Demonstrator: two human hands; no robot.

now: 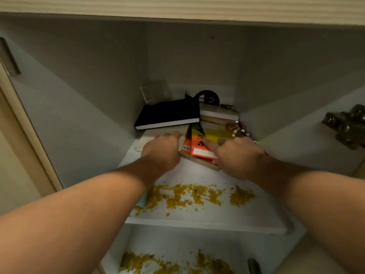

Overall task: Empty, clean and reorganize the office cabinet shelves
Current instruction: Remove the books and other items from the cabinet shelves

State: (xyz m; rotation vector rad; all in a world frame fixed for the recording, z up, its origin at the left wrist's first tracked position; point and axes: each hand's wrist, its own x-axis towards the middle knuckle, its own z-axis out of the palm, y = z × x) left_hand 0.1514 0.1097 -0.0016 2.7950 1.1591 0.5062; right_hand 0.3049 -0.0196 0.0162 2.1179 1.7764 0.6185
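The grip of the left hand (161, 149) closes on a pale book (158, 135) lying flat at the back of the upper shelf (256, 214), fingers curled over its far edge. The right hand (236, 157) lies on an orange and yellow book (207, 139), fingers spread fairly straight across the cover and the thumb tucked at its near edge; whether it really grasps the book I cannot tell. That book lies on top of another, thinner one. A black notebook (167, 114) rests tilted on the pale book, and behind it stands a round black object (207, 96). A white box (219, 113) and a cluster of batteries (238, 129) sit in the right back corner. Yellow crumbs (193, 195) litter the front of the shelf, and more lie on the lower shelf (177, 246). A metal hinge (347, 125) shows at the right.
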